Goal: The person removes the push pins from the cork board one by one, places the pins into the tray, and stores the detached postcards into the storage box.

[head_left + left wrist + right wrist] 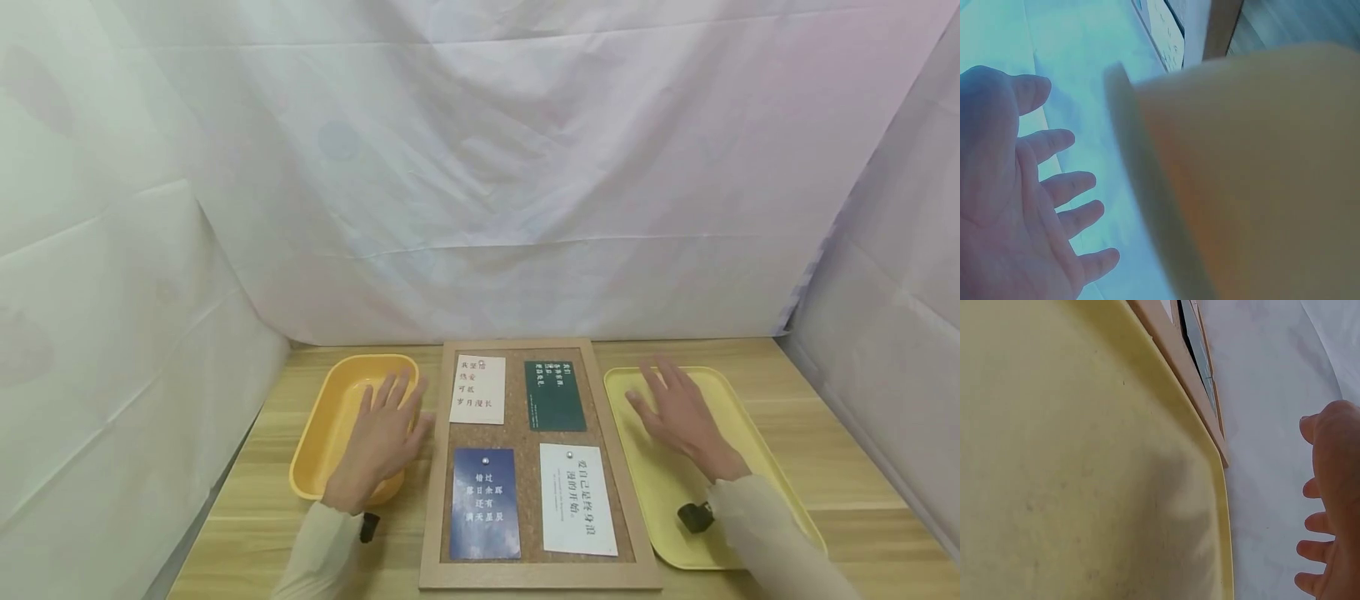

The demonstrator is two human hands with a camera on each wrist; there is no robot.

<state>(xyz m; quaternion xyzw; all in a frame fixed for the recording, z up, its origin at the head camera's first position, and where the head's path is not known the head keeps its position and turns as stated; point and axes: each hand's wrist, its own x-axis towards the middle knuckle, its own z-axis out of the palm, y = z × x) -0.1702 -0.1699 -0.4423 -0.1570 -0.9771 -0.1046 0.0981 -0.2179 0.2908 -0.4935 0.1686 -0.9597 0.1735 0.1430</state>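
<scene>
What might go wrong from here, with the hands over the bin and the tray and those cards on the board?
The green card might slip off the board: I can't make out a pin on it, though the blue card shows a pin.
The left hand could knock the bin if it drops.
The tray lies close beside the board, so the right hand bumping it might shift both.

Curtained-off tabletop nook. Pale, creased cloth (pixel 495 167) hangs at back and along both sides, close about a wood-grain table (pixel 251 533). Whether home, office or lab lies beyond the cloth, cannot tell.
</scene>
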